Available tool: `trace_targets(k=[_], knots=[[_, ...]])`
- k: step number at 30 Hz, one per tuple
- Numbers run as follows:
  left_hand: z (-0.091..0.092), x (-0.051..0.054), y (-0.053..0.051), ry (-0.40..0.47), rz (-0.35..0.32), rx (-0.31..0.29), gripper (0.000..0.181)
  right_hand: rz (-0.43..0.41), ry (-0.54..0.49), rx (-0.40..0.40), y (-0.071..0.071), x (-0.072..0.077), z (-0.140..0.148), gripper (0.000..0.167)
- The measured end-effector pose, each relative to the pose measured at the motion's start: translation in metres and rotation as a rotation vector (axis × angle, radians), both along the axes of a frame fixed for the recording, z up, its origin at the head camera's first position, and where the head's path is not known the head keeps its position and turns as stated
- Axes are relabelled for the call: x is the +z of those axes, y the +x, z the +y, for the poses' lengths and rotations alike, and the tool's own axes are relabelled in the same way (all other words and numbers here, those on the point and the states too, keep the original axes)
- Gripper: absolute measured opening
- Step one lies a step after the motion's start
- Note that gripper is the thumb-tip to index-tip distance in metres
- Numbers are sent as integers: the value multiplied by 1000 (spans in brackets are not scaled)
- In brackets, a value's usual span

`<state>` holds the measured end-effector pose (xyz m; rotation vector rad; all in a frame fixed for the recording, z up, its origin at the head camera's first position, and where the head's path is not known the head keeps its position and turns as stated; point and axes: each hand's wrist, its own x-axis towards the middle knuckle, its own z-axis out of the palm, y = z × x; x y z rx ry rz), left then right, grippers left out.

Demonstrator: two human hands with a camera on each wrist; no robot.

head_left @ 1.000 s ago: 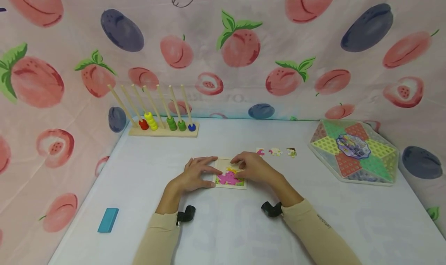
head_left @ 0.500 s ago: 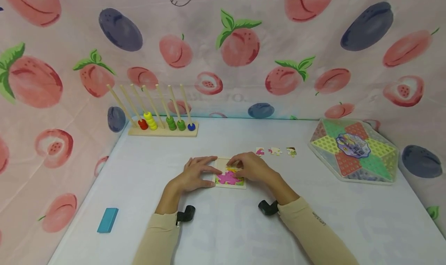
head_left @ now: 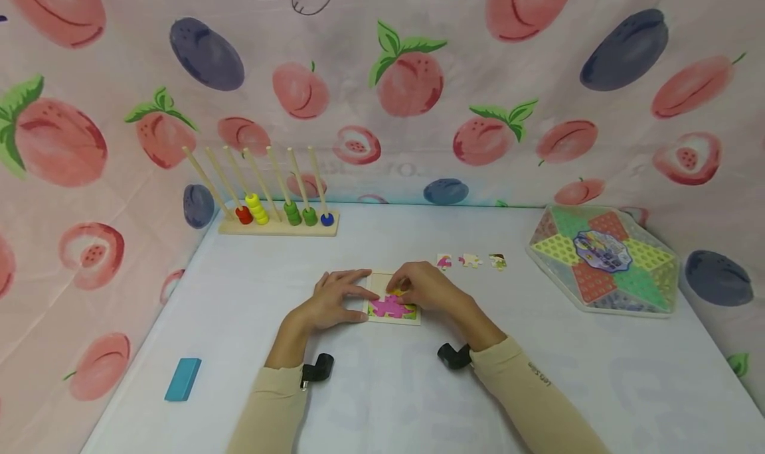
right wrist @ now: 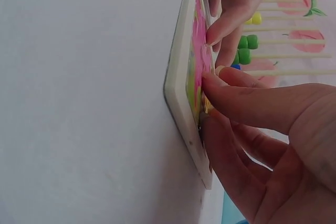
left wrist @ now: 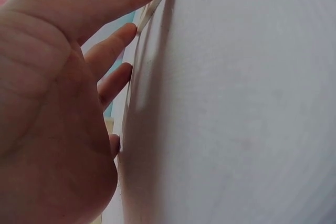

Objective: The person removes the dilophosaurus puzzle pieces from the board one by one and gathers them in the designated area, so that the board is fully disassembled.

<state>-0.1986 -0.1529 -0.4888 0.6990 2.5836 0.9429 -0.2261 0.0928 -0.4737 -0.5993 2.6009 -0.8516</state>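
Note:
A small wooden puzzle board lies in the middle of the table, its lower part filled with pink and green pieces. The left hand rests at its left side, fingers spread, thumb at the lower corner and one fingertip on the pink part. The right hand bends over the board's right side. In the right wrist view the right hand pinches a yellowish piece at the puzzle's surface, mostly hidden by thumb and fingers. The left wrist view shows the left palm beside the white tabletop.
Three loose puzzle pieces lie behind and right of the board. A wooden bead rack stands at the back left, a hexagonal clear box lies at the right, and a blue block at the front left.
The right hand and forearm have shifted slightly left over the board, with the fingertips drawn closer to its middle. The left hand stays in place.

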Motion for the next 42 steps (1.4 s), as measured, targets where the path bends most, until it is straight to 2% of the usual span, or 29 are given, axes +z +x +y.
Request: trace_targets(k=[17, 30, 35, 42], knots=[[0, 0, 0, 1, 4, -1, 35, -7, -7, 32, -2, -1, 0, 21], [1, 0, 1, 11, 3, 0, 35, 50, -36, 72, -1, -2, 3, 21], [1, 1, 2, 8, 5, 6, 35, 36, -66, 76, 1, -3, 4, 20], [1, 0, 2, 14, 1, 12, 34, -17, -72, 41, 2, -5, 5, 22]])
